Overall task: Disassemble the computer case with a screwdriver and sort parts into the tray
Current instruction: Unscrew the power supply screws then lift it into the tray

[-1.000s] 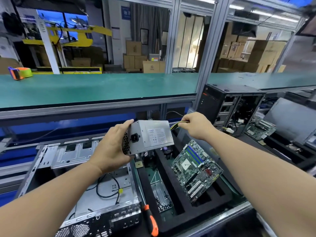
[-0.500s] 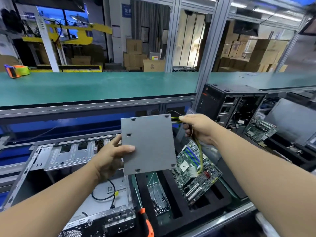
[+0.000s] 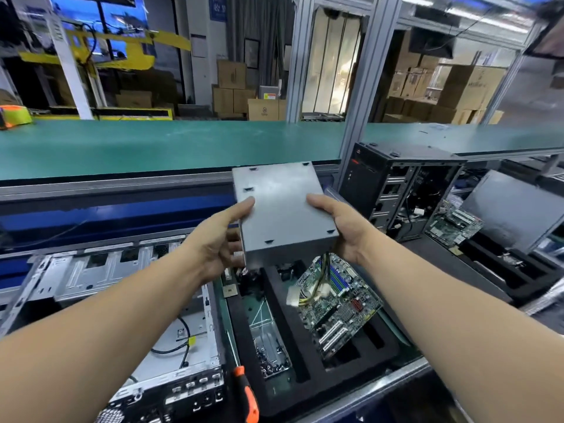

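Observation:
A grey metal power supply (image 3: 280, 206) is held in the air above the black foam tray (image 3: 308, 389), flat side up. My left hand (image 3: 219, 242) grips its left edge and my right hand (image 3: 341, 227) grips its right edge. Its yellow and black cables with white plugs (image 3: 308, 291) dangle down over the green motherboard (image 3: 338, 303), which lies tilted in the tray. The opened computer case (image 3: 128, 303) lies at the lower left. An orange-handled screwdriver (image 3: 247, 395) lies between the case and the tray.
A second black computer case (image 3: 393, 190) stands upright at the right, with another motherboard (image 3: 451, 227) and tray beside it. A green conveyor belt (image 3: 152, 145) runs across behind the bench. A metal bracket (image 3: 268, 343) sits in the tray's left slot.
The power supply turned from label side to flat side up and shifted right. My right hand let go of the cables and took the unit's right edge; the cables now hang free.

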